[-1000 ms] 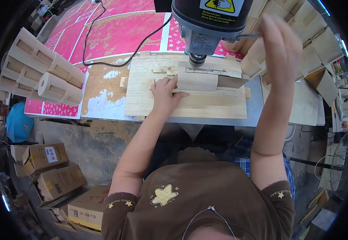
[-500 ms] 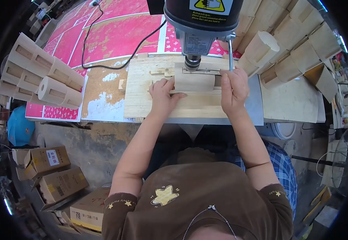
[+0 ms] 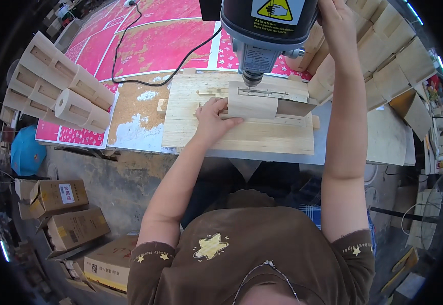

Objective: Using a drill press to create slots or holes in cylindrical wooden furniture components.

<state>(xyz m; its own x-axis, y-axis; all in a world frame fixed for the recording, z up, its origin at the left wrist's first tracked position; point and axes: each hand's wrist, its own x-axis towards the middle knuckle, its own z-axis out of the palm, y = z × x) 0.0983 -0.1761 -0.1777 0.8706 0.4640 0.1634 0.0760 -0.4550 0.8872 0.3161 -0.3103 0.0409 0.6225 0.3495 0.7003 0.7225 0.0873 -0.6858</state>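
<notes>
A pale wooden cylinder [image 3: 253,105] with a cut-away section at its right end lies crosswise on a flat wooden board [image 3: 236,140]. My left hand [image 3: 213,119] grips its left end, with the thumb stretched along the near side. Over the cylinder stands a drill press [image 3: 264,30]. Its chuck [image 3: 252,77] points down at the top of the cylinder; whether a bit touches the wood cannot be made out. High at the right side of the drill head is my right hand [image 3: 336,23], its fingers curled and partly hidden behind the housing. What it holds, if anything, is hidden.
Slotted wooden cylinders [image 3: 81,109] are stacked at the left, and more wooden pieces [image 3: 384,46] at the right. A black cable [image 3: 152,84] runs over the pink table covering [image 3: 160,38]. Cardboard boxes [image 3: 76,226] stand on the floor at the left.
My right hand has risen up and away from me, from the lowered lever to beside the drill head. The lever no longer shows. My left hand stays on the cylinder.
</notes>
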